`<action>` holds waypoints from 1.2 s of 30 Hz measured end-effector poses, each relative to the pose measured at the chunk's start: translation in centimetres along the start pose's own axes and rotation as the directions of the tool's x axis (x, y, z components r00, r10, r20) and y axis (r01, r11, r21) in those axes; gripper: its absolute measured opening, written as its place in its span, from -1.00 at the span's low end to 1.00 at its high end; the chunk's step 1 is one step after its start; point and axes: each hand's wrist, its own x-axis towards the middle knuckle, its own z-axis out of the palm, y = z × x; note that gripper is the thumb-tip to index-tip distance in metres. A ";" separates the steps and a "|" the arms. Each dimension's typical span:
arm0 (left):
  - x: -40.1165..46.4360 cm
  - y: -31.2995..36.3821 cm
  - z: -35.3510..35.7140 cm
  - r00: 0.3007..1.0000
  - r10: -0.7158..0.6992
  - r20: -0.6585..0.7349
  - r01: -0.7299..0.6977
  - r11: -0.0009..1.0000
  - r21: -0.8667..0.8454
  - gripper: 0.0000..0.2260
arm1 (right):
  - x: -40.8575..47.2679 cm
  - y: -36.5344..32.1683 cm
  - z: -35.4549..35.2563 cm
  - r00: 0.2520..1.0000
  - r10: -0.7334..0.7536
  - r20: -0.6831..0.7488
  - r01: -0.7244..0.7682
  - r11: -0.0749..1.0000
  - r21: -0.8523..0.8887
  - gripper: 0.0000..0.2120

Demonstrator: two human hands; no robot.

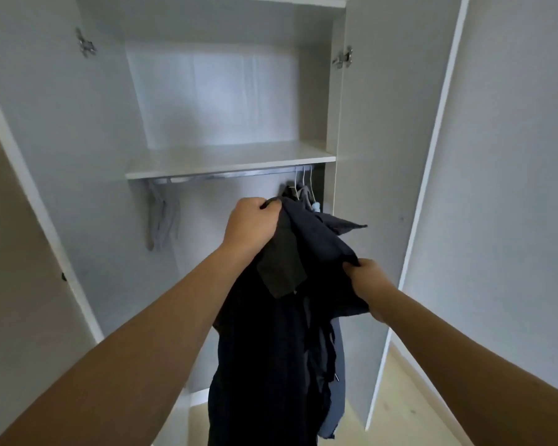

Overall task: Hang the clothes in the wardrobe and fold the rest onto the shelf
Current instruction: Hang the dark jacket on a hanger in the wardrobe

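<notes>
- A bundle of dark clothes hangs in mid-air in front of an open wardrobe, its long axis running straight down from the upper hold toward the floor.
- The left hand is clenched around the top of the bundle, a knuckled grip at the highest point, just below and in front of the rail.
- The right hand pinches a fold of the navy fabric lower and to the right, drawing that edge sideways.
- A smaller, olive-toned piece dangles against the bundle between the two hands; whether it is a separate garment is unclear.
- The hanging rail runs left to right under the shelf, which lies above and beyond the left hand.
- White hangers with garments sit at the rail's right end, just behind the top of the bundle.
- The left hand is judged nearer both rail and shelf.
- A pale grey garment hangs at the rail's left end, well apart.
</notes>
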 end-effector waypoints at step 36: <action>43.8 -37.5 -6.7 0.807 -0.578 -0.121 0.573 0.718 0.395 -0.69 | 42.0 -20.2 25.4 0.948 0.115 0.297 -0.276 0.762 0.586 -0.72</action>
